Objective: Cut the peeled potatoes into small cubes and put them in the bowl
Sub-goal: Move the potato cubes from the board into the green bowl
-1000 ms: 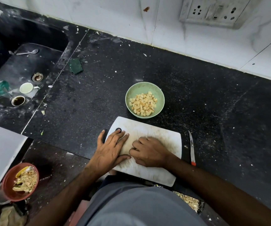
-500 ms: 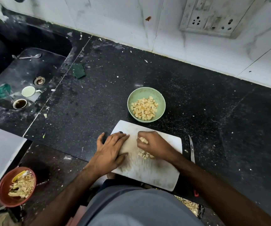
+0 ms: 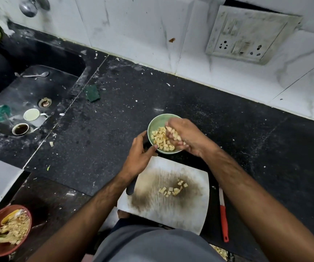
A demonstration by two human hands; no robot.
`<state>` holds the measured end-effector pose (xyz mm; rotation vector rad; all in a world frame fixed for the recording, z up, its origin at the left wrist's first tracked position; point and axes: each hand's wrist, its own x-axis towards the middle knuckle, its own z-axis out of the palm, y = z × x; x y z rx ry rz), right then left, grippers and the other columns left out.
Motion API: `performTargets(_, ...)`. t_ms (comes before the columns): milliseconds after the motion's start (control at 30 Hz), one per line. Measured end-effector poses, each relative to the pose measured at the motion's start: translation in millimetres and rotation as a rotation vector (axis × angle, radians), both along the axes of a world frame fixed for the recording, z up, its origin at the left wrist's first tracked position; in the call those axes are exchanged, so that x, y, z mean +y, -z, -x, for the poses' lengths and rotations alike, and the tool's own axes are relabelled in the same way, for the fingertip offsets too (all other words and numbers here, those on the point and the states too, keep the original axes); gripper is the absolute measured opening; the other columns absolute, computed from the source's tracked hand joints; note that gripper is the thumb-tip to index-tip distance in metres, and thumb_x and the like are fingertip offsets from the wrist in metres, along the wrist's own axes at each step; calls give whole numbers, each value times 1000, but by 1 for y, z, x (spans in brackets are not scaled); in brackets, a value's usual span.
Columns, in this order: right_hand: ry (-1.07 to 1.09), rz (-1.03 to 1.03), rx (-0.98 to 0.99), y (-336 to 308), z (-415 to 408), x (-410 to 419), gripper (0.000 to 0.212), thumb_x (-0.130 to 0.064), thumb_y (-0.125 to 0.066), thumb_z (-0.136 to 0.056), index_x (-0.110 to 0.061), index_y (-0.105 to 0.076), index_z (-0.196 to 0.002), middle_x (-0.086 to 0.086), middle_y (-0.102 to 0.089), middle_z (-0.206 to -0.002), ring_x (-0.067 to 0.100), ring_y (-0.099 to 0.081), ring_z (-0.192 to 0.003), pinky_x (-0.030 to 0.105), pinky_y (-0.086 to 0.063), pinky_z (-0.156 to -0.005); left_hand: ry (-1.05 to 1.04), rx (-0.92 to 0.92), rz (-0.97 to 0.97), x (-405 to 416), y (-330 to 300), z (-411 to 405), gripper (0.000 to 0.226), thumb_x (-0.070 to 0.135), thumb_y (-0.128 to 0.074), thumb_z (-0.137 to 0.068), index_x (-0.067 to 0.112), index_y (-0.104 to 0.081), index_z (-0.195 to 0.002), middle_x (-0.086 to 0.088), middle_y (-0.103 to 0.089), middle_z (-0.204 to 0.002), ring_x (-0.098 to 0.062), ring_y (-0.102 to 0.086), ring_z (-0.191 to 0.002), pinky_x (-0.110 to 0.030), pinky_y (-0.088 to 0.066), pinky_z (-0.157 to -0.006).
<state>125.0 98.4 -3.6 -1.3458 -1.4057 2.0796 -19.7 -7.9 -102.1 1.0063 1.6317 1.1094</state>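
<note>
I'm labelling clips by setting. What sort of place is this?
Most likely a home kitchen: a black stone counter with a sink holding cups, a cutting board, and a bowl of potato cubes.

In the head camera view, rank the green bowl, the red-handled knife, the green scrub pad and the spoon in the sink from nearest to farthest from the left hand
1. Green bowl: touching the left hand, just right of it.
2. Green scrub pad and red-handled knife: too close to call; pad up-left, knife right of the cutting board.
3. Spoon: far left, in the sink.
</note>
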Motion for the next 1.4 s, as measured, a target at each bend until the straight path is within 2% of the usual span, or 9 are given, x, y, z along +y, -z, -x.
performTargets(200,-498,-818,-659,34,22,37,21,-36,-65,-89,-16,-64,-94,2,-67,-95,21,-64,-87,31,-46,-70,-16,-2,-5,12,9,2,55,6,-65,-96,24,-40,-142,-3,-43,-140,-30,-64,-116,-16,-55,-66)
performTargets(300,-457,-788,-637,26,16,47,17,-31,-73,-87,-17,-68,-94,-4,-68,-93,12,-64,-85,22,-46,-63,-6,-8,-20,10,13,3,57,8,-67,-95,27,-40,-142,-2,-43,-141,-28,-64,-116,-29,-60,-75)
performTargets(600,-214,-735,-392,29,-8,39,16,-12,-56,-99,-16,-71,-99,-7,-73,-93,7,-69,-85,21,-55,-69,-12,-137,-31,-7,9,1,55,1,-60,-98,22,-39,-145,-5,-46,-147,-26,-60,-123,-15,-53,-74)
performTargets(733,169,-239,24,26,-13,34,16,-5,-53,-100,2,-66,-104,16,-72,-92,20,-71,-80,28,-60,-74,10,-26,24,-22,13,1,55,12,-62,-99,27,-40,-148,4,-49,-142,-17,-63,-113,-25,-54,-81)
performTargets(900,365,87,234,24,-19,27,20,-14,-50,-103,-3,-67,-103,3,-63,-68,9,-56,-58,21,-53,-54,50,-12,96,-41,15,-4,54,19,-63,-100,33,-41,-147,14,-56,-131,-15,-67,-101,-26,-52,-80)
performTargets(1000,358,28,184,23,-15,23,26,-30,-54,-101,-8,-61,-89,-3,-37,-53,7,-31,-44,20,-32,-40,143,66,84,-45,13,-3,46,16,-61,-100,30,-49,-142,9,-62,-119,-15,-66,-95,-26,-54,-79)
performTargets(1100,89,-274,-75,12,-20,14,42,-45,-53,-100,-9,-58,-77,2,-39,-55,12,-34,-46,26,-34,-45,354,298,19,-48,13,0,37,16,-65,-97,24,-59,-132,8,-63,-105,-9,-62,-90,-24,-52,-79)
performTargets(1300,-501,-402,-445,25,-85,-36,14,-18,-75,-87,-12,-64,-94,3,-68,-83,17,-66,-71,34,-58,-66,656,531,98,-62,26,-6,56,32,-82,-80,31,-57,-131,16,-49,-97,-6,-58,-87,-26,-52,-82)
performTargets(1400,-526,-518,-622,62,-108,-68,36,-7,-80,-76,-18,-61,-104,-3,-54,-99,13,-59,-83,27,-53,-72,686,527,75,-62,25,-17,56,21,-83,-79,26,-60,-130,15,-47,-96,-4,-57,-82,-20,-49,-80)
